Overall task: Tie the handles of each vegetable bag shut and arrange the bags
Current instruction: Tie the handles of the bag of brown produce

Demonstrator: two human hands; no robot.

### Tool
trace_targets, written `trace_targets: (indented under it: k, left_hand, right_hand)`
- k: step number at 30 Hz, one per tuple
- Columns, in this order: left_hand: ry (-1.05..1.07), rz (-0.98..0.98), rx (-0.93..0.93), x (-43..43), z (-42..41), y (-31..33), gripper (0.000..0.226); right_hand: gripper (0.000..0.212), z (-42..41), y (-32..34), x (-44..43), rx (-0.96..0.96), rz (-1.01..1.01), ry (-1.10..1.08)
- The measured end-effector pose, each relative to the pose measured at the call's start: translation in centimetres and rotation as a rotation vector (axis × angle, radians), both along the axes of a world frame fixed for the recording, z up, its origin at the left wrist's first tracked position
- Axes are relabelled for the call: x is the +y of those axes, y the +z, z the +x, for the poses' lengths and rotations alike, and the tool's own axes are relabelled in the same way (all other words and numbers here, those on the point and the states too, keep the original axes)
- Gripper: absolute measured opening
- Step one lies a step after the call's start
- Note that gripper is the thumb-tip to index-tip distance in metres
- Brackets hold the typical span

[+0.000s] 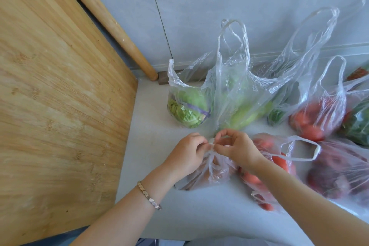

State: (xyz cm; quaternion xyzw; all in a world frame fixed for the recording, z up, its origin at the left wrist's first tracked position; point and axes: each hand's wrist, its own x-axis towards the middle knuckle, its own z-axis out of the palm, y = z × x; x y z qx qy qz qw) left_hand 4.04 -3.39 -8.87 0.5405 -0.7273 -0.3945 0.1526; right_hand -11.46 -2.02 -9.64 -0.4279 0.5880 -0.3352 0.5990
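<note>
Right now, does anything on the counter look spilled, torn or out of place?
Nothing stands out. No vegetable has spilled. Both hands, left and right, pinch the handles of the front bag; the cabbage bag behind stands open, untied.

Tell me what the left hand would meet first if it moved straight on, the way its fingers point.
The left hand points rightward, so it would first meet the right hand, almost touching it over the bag handles.

Thin glossy plastic bags [237, 94]; matt grainy wooden board [60, 96].
</note>
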Motion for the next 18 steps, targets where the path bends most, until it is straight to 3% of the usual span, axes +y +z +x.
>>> trace_targets:
  k: [5,7,9,12,15,18]
  left_hand:
    - [0.030,0.044,0.083,0.1,-0.2,-0.8,0.017]
    - [0.155,0.197,0.177,0.5,-0.6,-1.2,0.015]
    - [0.278,0.415,0.295,0.7,-1.0,-1.4,0.017]
    - [0.344,0.559,0.350,0.6,-1.1,-1.4,0.025]
    - [0.331,0.601,0.339,0.4,-1.0,-1.2,0.030]
    - [0.339,0.629,0.332,0.3,-0.9,-1.0,0.031]
  right_hand:
    - [0.014,-1.1,-0.9,-0.3,-0.494,0.332,0.007]
    - [0.020,-1.2,-1.2,0.0,-0.516,0.285,0.037]
    - [0.023,-1.0,-1.3,0.4,-0.207,0.083,0.060]
    - [0.018,-0.6,-1.0,0.5,0.228,-0.229,0.134]
    - [0.011,-1.0,-1.3,0.4,0.455,-0.467,0.261]
    - [0.025,-1.3,-1.7,0.5,0.638,-0.659,0.375]
